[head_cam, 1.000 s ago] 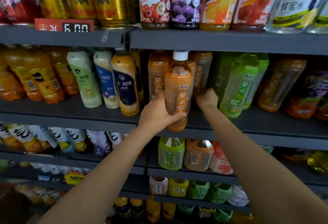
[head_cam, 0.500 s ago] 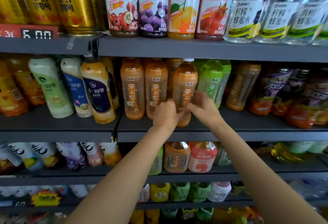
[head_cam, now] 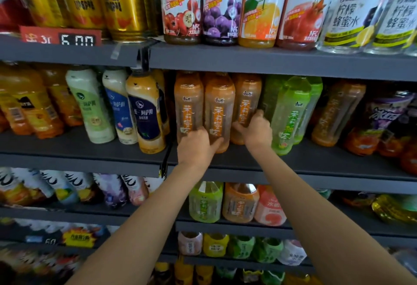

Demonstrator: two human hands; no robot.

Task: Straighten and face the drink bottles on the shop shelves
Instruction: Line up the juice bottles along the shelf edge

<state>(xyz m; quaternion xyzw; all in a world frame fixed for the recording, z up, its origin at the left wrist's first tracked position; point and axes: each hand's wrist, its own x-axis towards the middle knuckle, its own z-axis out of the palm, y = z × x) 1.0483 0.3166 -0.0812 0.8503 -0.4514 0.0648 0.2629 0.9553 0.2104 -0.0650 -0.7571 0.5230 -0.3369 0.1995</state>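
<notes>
Three orange tea bottles stand side by side on the middle dark shelf [head_cam: 316, 165], labels facing out. My left hand [head_cam: 196, 147] grips the base of the middle orange bottle [head_cam: 220, 108], and its back also covers the foot of the left orange bottle [head_cam: 188, 104]. My right hand [head_cam: 257, 131] holds the lower part of the right orange bottle [head_cam: 247, 102], thumb on its right side. A green tea bottle [head_cam: 291, 113] leans just right of my right hand.
Milk tea bottles [head_cam: 144, 111] lean to the left of the orange ones. Juice bottles [head_cam: 222, 7] and gold cans [head_cam: 121, 2] fill the shelf above. A red price tag [head_cam: 61, 37] hangs on that shelf's edge. More bottles [head_cam: 240, 203] stand on the shelves below.
The bottle I held out in front of the shelf now stands in the row. My left hand shifted to the middle bottle. My right hand stays on the right one.
</notes>
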